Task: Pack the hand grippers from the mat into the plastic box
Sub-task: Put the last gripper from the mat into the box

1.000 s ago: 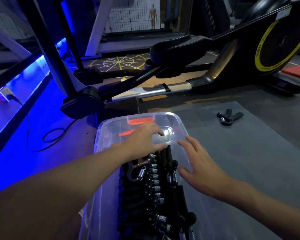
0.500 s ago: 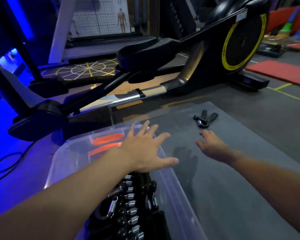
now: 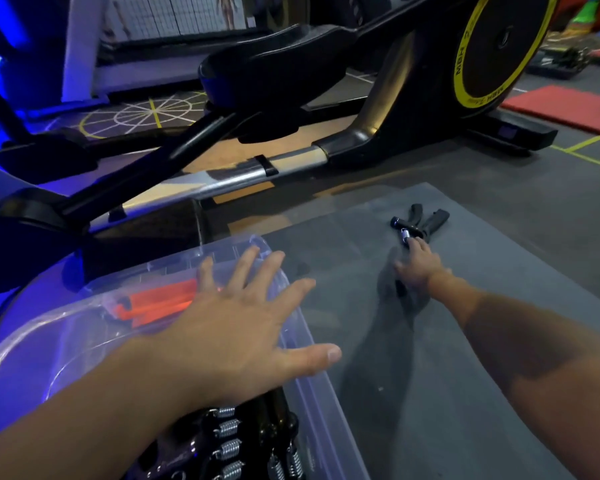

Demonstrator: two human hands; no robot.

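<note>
A black hand gripper (image 3: 421, 225) with a metal spring lies alone on the grey mat (image 3: 482, 341). My right hand (image 3: 417, 266) stretches out over the mat, and its fingertips touch the gripper's near end. A clear plastic box (image 3: 312, 382) stands at the lower left. Several black hand grippers (image 3: 250, 448) with silver springs lie packed inside it. My left hand (image 3: 243, 327) hovers flat with spread fingers over the box, holding nothing. Part of the box's content is hidden under my left arm.
A black and yellow elliptical trainer (image 3: 361, 109) stands right behind the mat and box, its silver rail (image 3: 222, 181) close to the box's far end. Orange items (image 3: 153, 303) lie in the box's far part. A red mat (image 3: 565, 105) lies at the far right.
My right hand left the box and reached forward across the mat to the lone gripper. My left hand lifted off the packed grippers and spread open. My view swung right.
</note>
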